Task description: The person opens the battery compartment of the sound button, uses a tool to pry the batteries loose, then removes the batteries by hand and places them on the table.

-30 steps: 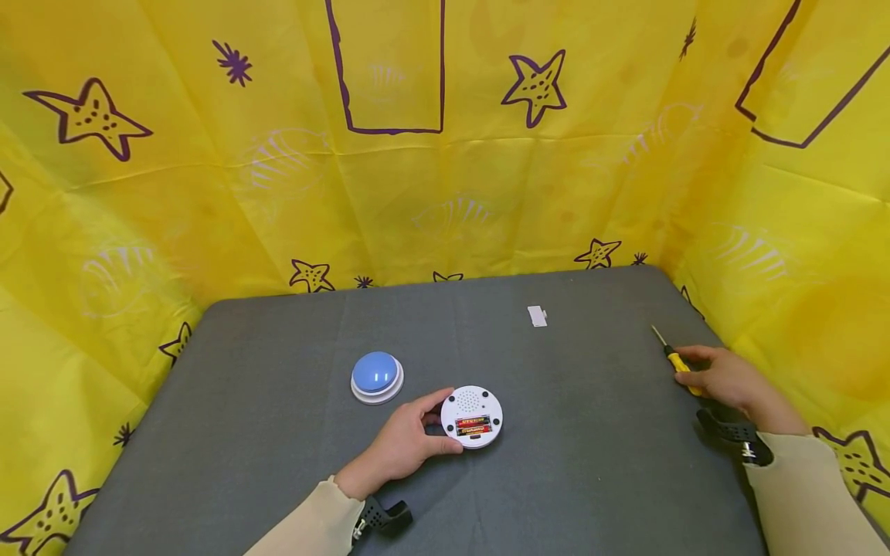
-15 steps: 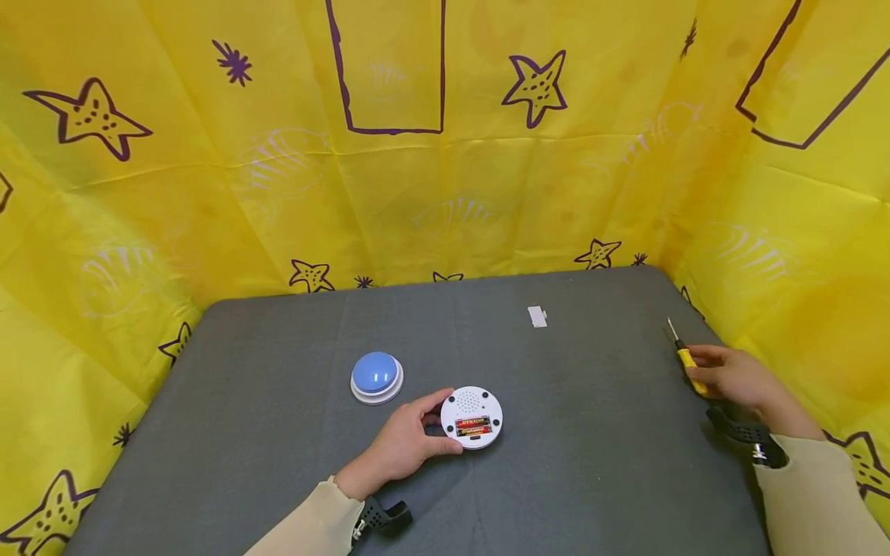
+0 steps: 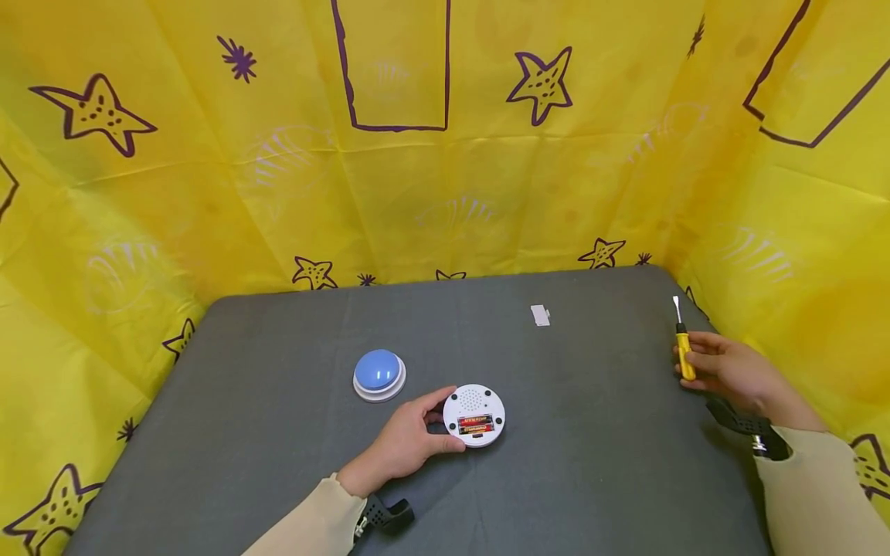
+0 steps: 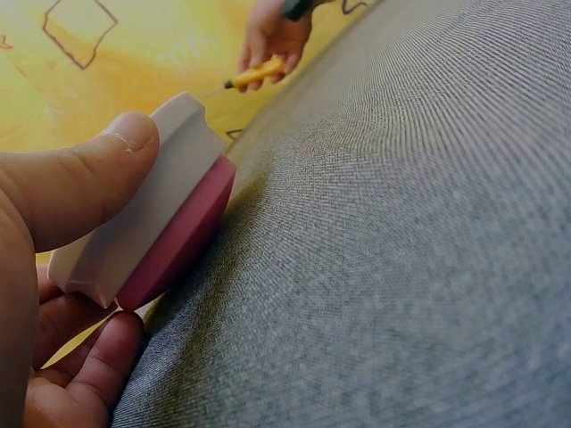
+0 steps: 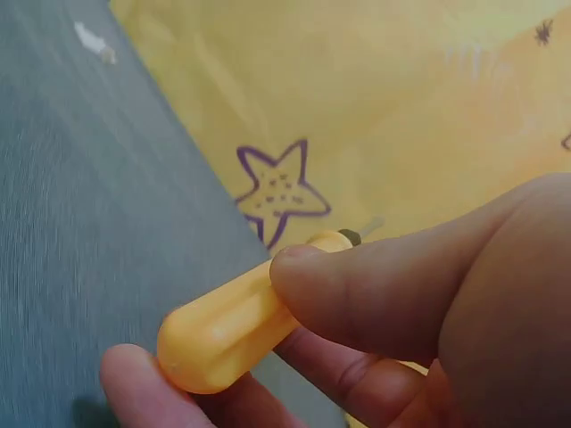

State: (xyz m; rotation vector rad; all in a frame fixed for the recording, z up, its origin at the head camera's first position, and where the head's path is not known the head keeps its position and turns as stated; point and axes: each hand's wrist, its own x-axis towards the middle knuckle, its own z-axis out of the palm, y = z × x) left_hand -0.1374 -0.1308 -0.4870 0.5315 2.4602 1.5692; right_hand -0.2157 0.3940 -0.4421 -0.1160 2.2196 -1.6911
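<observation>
My left hand (image 3: 403, 444) grips the rim of a round white buzzer button (image 3: 475, 401), thumb on the near side and fingers on the far left. It lies underside up, its battery bay open with red batteries (image 3: 476, 424) inside. In the left wrist view its pink dome (image 4: 183, 236) faces the table. At the far right, my right hand (image 3: 747, 378) pinches a screwdriver (image 3: 684, 355) by its yellow handle, between thumb and fingers. The flat metal tip points away from me. The right wrist view shows the thumb across the handle (image 5: 227, 334).
A second buzzer button with a blue dome (image 3: 377, 369) stands dome up, left of the held one. Farther back lies a small white battery cover (image 3: 540, 315). Yellow patterned cloth (image 3: 389, 201) walls the back and sides of the grey table (image 3: 278, 432).
In my right hand the screwdriver has turned from slanting left to nearly straight away from me, its tip moving right and farther back. The left hand still holds the buzzer button in place.
</observation>
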